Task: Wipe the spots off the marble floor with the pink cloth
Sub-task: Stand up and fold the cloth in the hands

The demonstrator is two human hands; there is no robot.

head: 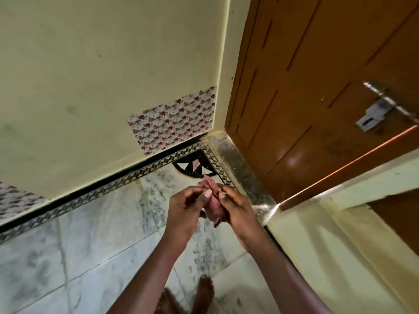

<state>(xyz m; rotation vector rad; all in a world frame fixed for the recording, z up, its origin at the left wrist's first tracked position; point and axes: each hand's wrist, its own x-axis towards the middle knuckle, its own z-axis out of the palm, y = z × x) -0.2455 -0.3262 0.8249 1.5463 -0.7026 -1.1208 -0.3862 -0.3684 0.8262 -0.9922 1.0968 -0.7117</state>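
Observation:
A small crumpled pink cloth [212,206] hangs in the air between my two hands, well above the floor. My left hand [189,206] pinches its left side with thumb and fingers. My right hand [238,207] pinches its right side, fingers curled round it. Below them lies the white marble floor [95,241] with grey veining and dark smudged spots [201,257] under my hands. Most of the cloth is hidden between my fingers.
A cream wall [102,75] with a floral patch stands ahead. A brown wooden door [317,87] with a metal latch [376,109] is at the right, behind a stone threshold [240,173]. A patterned border strip [113,184] runs along the wall. My bare feet [199,295] stand at the bottom.

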